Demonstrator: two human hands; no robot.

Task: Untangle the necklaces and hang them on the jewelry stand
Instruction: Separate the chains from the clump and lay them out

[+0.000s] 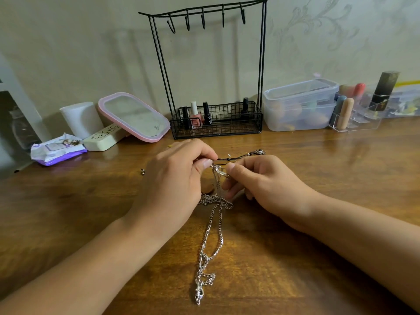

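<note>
A silver chain necklace [212,237] lies on the wooden table [318,258], its clasp end trailing toward me and its upper part knotted between my hands. A black cord necklace [236,157] with a small silver charm runs right from the knot. My left hand [175,180] pinches the tangle with thumb and forefinger. Facing it, my right hand [256,178] pinches the same tangle from the right. The black wire jewelry stand [211,71] rises behind my hands against the wall, its several hooks bare.
Nail polish bottles [196,114] stand in the stand's basket. To its left are a pink-rimmed mirror [134,115], a white roll [80,118] and a wipes pack [56,151]. Clear plastic boxes [300,105] and a cosmetics organizer [363,110] sit at right. Small beads [142,171] lie left of my hand.
</note>
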